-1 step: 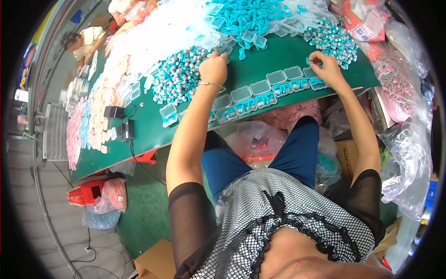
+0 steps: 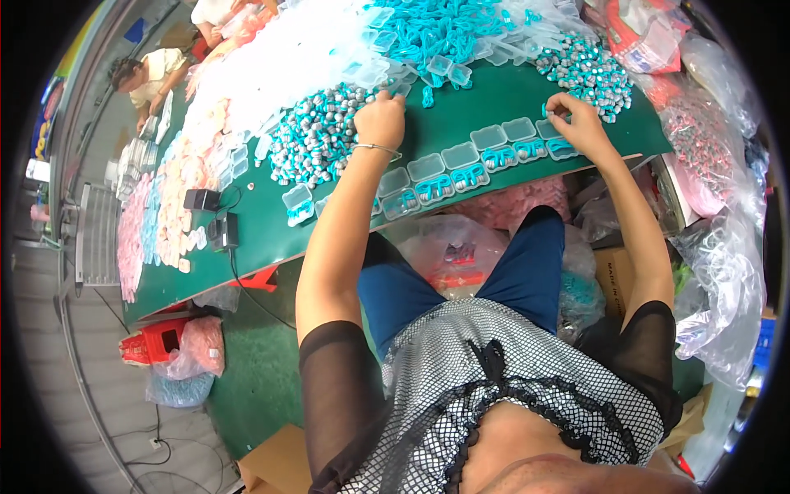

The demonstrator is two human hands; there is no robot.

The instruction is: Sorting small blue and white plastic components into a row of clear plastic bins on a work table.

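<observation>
Head view: left hand (image 2: pixel 380 121) reaches the silver-teal pile (image 2: pixel 317 136), right hand (image 2: pixel 578 118) over clear boxes (image 2: pixel 494 148); grip unclear.

A long green table (image 2: pixel 271 239) runs away toward the upper left. The floor is green (image 2: pixel 263 362) beneath it and grey (image 2: pixel 74 370) farther left, where a red stool (image 2: pixel 152 339) stands (bags beside it). Cardboard boxes (image 2: pixel 276 465) sit low down; daylight is even
</observation>
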